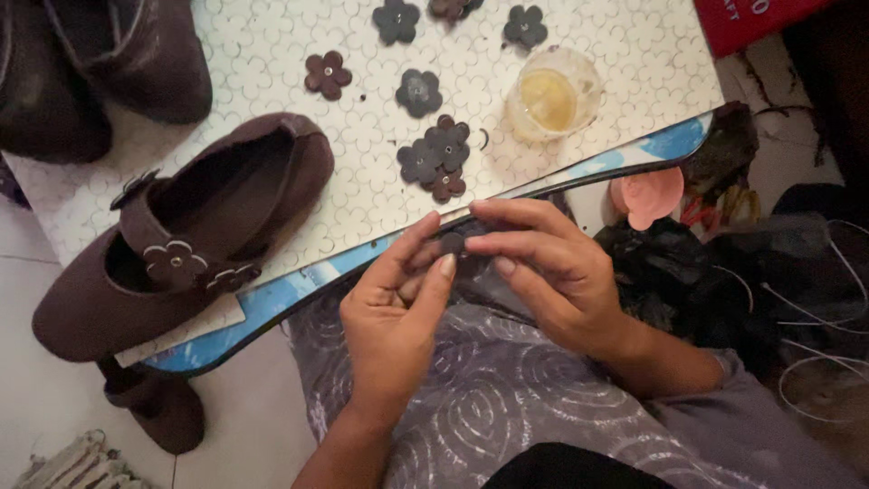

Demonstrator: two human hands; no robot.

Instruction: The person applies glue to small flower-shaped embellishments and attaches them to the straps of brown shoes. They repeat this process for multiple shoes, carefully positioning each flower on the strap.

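Both my hands meet over my lap at the near edge of a white patterned board (272, 54). My left hand (398, 308) and my right hand (543, 272) pinch a small dark flower-shaped piece (452, 243) between their fingertips. A brown strap shoe (181, 235) lies on the board to the left, with flower pieces on its strap. Several loose dark flower pieces (436, 156) are scattered on the board above my hands.
A small clear cup of yellowish liquid (552, 95) stands on the board at the right. More dark shoes (100, 63) sit at the top left and one (154, 407) under the board. A pink piece (654, 195), black bags and white threads lie to the right.
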